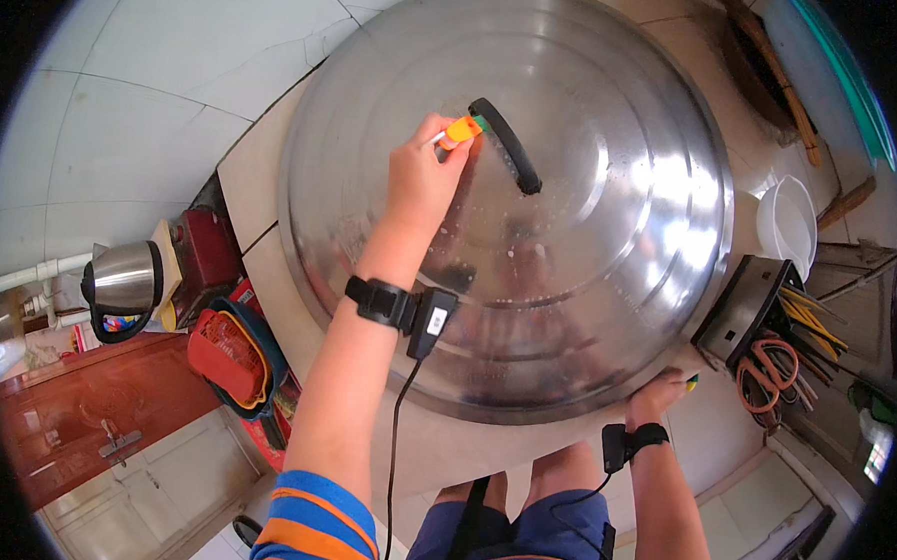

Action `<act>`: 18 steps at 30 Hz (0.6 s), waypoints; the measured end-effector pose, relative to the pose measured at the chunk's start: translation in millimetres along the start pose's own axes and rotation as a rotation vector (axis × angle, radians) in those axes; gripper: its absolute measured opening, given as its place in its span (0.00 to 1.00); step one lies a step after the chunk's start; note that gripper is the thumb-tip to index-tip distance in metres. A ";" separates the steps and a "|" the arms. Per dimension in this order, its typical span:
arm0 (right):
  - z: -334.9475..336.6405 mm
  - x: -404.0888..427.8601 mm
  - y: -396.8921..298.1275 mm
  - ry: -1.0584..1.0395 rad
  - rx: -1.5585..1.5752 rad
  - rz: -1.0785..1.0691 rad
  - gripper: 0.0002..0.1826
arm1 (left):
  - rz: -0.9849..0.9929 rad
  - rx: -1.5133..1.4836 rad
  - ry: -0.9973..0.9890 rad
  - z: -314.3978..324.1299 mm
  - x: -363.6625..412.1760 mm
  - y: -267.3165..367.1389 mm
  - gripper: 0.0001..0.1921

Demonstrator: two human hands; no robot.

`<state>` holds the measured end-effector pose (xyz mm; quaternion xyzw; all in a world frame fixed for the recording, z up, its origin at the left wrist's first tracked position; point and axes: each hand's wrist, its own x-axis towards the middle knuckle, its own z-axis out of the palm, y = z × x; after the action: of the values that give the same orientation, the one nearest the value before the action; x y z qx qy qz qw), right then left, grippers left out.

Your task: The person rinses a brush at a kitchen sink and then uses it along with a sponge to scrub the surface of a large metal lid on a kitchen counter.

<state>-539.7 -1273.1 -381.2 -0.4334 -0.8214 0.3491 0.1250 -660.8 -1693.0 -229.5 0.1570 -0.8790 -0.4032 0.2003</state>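
Note:
A large round stainless steel lid with ring-shaped ridges lies before me, wet with drops and some whitish foam. Its black curved handle stands near the middle. My left hand is closed on a small brush with an orange and green head and a white shaft, the green end touching the handle's upper end. My right hand rests by the lid's lower right rim, partly hidden; a small green and yellow thing shows at its fingers, and whether it is gripped I cannot tell.
Right of the lid stand a white plastic bowl and a metal holder with scissors and chopsticks. On the left are an electric kettle and stacked plastic baskets. Cables hang from both wrist straps.

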 end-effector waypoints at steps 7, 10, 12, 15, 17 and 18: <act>0.2 6.1 9.3 -0.039 0.068 0.026 0.20 | 0.065 -0.020 0.082 13.1 -12.9 6.1 0.08; 1.3 3.4 5.2 -0.026 0.116 -0.019 0.20 | 0.009 0.072 0.095 4.7 -2.6 2.7 0.08; 1.5 0.7 0.0 -0.005 0.122 -0.004 0.20 | -0.007 0.042 0.125 0.3 -7.2 -1.0 0.09; 3.7 23.0 28.0 0.032 0.109 -0.007 0.21 | 0.003 -0.027 0.086 13.8 -9.2 6.2 0.09; 4.1 23.5 34.4 0.018 0.087 -0.014 0.21 | 0.066 0.080 0.059 13.6 -4.9 6.3 0.09; 0.6 11.0 16.8 -0.099 0.067 0.049 0.18 | 0.063 0.096 0.063 6.9 0.8 -1.6 0.09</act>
<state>-536.0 -1258.2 -394.1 -0.4312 -0.8035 0.4004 0.0902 -664.6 -1689.9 -234.8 0.1512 -0.8951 -0.3490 0.2327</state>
